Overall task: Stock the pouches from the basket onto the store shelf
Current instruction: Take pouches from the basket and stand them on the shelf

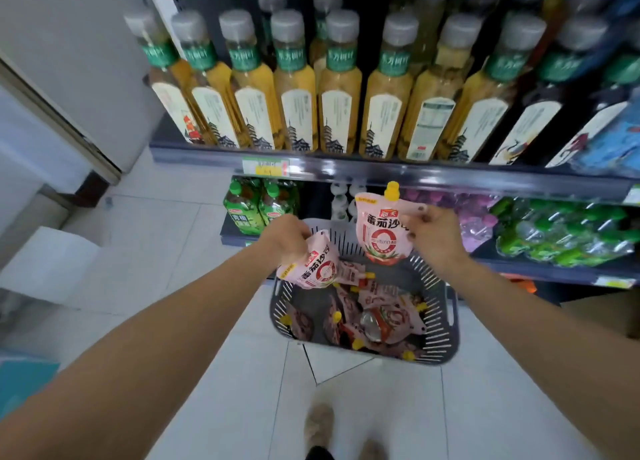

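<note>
While left hand (289, 232) pinches tilted pouch (317, 269), right hand (434, 232) upright pouch (381, 232), more in basket (441, 324)

Upper centre: a row of yellow tea bottles (339, 88) with grey caps is seen standing upright. Dark bottles (540, 113) are ranged at the upper right. A yellow-green price tag (265, 166) is noted just below the row. Green-capped bottles (258, 206) are recorded centre left, and shrink-wrapped green bottles (561, 234) centre right. White floor tiles (173, 251) and a white box (52, 262) are seen at left.
</note>
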`<move>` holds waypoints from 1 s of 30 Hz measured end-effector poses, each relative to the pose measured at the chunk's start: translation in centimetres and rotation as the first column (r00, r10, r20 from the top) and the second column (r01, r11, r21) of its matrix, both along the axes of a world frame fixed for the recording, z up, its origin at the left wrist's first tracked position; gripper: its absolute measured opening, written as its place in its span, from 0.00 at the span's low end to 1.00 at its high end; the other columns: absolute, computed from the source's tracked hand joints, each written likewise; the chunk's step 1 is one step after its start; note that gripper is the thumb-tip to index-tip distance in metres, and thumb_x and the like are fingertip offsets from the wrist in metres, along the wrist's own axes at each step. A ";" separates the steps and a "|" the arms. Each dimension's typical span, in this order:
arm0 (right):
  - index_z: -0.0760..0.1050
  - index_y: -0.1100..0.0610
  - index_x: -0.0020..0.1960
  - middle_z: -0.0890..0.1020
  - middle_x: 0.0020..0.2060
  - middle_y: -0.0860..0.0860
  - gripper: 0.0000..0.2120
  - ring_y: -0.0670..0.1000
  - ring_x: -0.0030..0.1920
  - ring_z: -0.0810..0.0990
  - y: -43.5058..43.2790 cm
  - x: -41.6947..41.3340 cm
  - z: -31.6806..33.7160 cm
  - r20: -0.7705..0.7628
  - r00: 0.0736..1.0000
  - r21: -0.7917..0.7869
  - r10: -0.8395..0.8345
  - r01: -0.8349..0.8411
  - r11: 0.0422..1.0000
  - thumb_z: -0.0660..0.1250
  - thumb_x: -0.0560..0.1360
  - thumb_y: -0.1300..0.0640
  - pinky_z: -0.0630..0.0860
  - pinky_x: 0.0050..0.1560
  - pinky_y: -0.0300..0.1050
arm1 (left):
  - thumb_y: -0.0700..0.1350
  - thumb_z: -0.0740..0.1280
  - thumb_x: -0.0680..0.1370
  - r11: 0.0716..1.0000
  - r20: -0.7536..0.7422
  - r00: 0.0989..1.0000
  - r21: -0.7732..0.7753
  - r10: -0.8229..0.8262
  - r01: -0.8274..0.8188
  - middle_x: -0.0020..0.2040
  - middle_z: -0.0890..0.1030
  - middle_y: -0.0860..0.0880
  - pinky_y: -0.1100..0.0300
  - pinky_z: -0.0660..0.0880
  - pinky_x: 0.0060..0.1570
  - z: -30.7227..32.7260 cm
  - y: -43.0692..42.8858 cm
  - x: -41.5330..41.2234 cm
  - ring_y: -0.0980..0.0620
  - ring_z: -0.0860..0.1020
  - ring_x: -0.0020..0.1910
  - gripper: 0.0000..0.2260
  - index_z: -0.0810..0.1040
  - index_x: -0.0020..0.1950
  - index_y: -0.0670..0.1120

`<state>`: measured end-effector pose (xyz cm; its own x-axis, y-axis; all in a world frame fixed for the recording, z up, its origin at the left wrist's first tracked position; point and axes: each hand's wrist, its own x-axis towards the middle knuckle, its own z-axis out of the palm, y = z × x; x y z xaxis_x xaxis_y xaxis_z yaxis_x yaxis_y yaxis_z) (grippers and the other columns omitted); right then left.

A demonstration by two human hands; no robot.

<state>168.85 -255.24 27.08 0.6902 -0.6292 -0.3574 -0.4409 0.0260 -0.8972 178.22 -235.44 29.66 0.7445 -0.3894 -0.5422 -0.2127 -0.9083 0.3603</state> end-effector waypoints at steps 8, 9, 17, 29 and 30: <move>0.78 0.62 0.51 0.82 0.46 0.57 0.07 0.57 0.49 0.81 0.0 -1.7 17.0 0.272 0.958 -0.149 0.091 -0.052 0.987 0.64 0.76 0.67 0.79 0.52 0.55 | 0.35 0.72 0.68 0.972 0.116 0.992 -0.234 0.048 -0.019 0.55 0.77 0.46 0.59 0.75 0.46 16.8 0.5 -2.7 0.47 0.76 0.49 0.18 0.77 0.58 0.43; 0.78 0.62 0.52 0.82 0.46 0.56 0.07 0.55 0.48 0.80 0.2 -1.8 18.9 0.310 0.945 -0.153 0.103 -0.057 0.987 0.64 0.76 0.67 0.79 0.49 0.51 | 0.35 0.73 0.68 0.968 0.159 0.986 -0.250 0.051 -0.010 0.55 0.77 0.45 0.57 0.76 0.46 18.6 0.5 -3.2 0.46 0.76 0.49 0.18 0.76 0.56 0.43; 0.77 0.58 0.49 0.80 0.37 0.48 0.07 0.40 0.33 0.78 0.9 -3.3 30.7 0.507 0.845 -0.257 0.170 -0.041 0.966 0.62 0.77 0.66 0.75 0.31 0.30 | 0.34 0.74 0.66 0.902 0.354 0.922 -0.431 0.154 0.015 0.41 0.78 0.43 0.58 0.73 0.38 30.7 1.4 -5.8 0.46 0.76 0.40 0.13 0.75 0.45 0.44; 0.79 0.59 0.49 0.83 0.44 0.53 0.07 0.54 0.47 0.82 0.9 2.6 38.8 0.550 0.825 -0.363 0.132 0.094 0.927 0.62 0.78 0.60 0.80 0.50 0.53 | 0.30 0.70 0.69 0.763 0.503 0.831 -0.626 0.236 0.163 0.40 0.77 0.45 0.51 0.77 0.46 39.3 1.1 -2.0 0.45 0.78 0.44 0.12 0.70 0.41 0.43; 0.79 0.60 0.49 0.83 0.45 0.54 0.07 0.55 0.47 0.82 0.6 3.6 39.1 0.542 0.832 -0.368 0.115 0.111 0.923 0.62 0.78 0.59 0.80 0.52 0.55 | 0.31 0.71 0.69 0.774 0.529 0.819 -0.606 0.221 0.182 0.38 0.76 0.46 0.51 0.76 0.47 39.8 0.8 -1.1 0.46 0.77 0.42 0.13 0.69 0.38 0.44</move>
